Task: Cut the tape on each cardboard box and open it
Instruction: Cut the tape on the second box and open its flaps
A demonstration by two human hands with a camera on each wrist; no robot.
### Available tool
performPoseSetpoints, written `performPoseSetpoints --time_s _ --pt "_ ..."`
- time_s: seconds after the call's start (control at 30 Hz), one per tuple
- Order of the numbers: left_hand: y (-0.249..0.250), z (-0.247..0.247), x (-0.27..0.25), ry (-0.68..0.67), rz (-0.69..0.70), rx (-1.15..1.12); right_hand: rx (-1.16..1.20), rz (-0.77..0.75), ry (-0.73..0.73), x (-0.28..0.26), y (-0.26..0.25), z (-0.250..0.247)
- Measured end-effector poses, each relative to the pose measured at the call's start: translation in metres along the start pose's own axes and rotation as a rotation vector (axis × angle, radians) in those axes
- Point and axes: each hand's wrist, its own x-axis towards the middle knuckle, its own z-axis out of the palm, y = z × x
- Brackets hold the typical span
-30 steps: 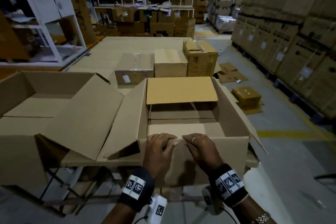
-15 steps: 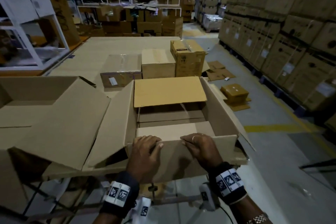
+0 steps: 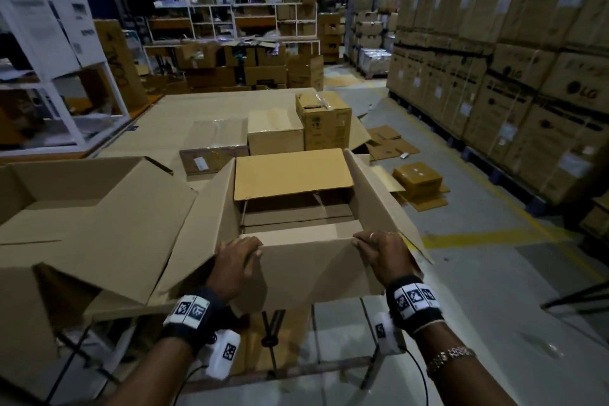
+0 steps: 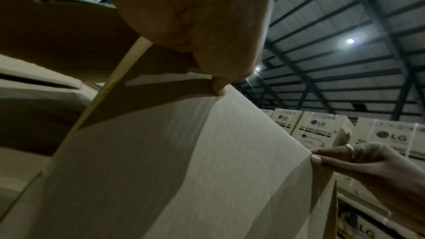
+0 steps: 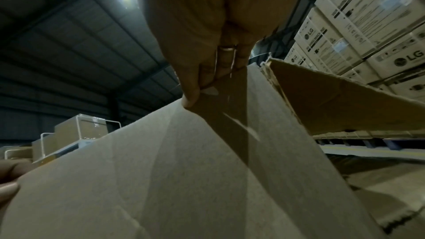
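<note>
A large open cardboard box (image 3: 296, 217) sits in front of me with its side flaps spread and its far flap (image 3: 291, 173) lying over the opening. Both hands hold the near flap (image 3: 309, 270) by its top edge. My left hand (image 3: 239, 257) grips the left end, thumb on the outside (image 4: 218, 86). My right hand (image 3: 379, 247) grips the right end, fingers curled over the edge (image 5: 190, 95). A second opened box (image 3: 82, 208) stands to the left. No cutter is in view.
Three closed boxes (image 3: 276, 135) stand on a cardboard-covered platform behind the open box. Flattened cardboard and a small box (image 3: 417, 176) lie on the floor to the right. Stacked pallets of cartons (image 3: 510, 59) line the right side. White shelving (image 3: 49, 59) stands at the left.
Both hands have slid apart along the near flap, from its middle to its two ends, and the flap now stands more upright. The head view has lifted slightly.
</note>
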Motion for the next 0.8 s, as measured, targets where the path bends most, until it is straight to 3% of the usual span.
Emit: performPoseSetpoints --time_s 0.17,0.27,0.47,0.63,0.7,0.8 --pt "0.006 -0.037 -0.001 -0.156 -0.028 -0.123 0.060 0.082 -0.202 0.008 -0.013 -0.024" --pt "0.014 -0.067 0.012 -0.075 -0.031 -0.152 0.109 -0.001 -0.203 0.029 -0.036 -0.048" --pt "0.029 -0.111 0.085 -0.101 0.038 -0.065 0.178 -0.160 -0.251 0.109 -0.090 -0.067" --pt "0.030 -0.103 0.159 -0.147 0.055 0.055 0.234 -0.191 -0.341 0.175 -0.125 -0.046" --pt "0.024 -0.090 0.188 -0.243 0.007 0.041 0.202 -0.210 -0.395 0.199 -0.130 -0.026" --pt "0.006 -0.059 0.227 -0.523 -0.060 -0.010 0.079 -0.166 -0.541 0.233 -0.125 0.013"
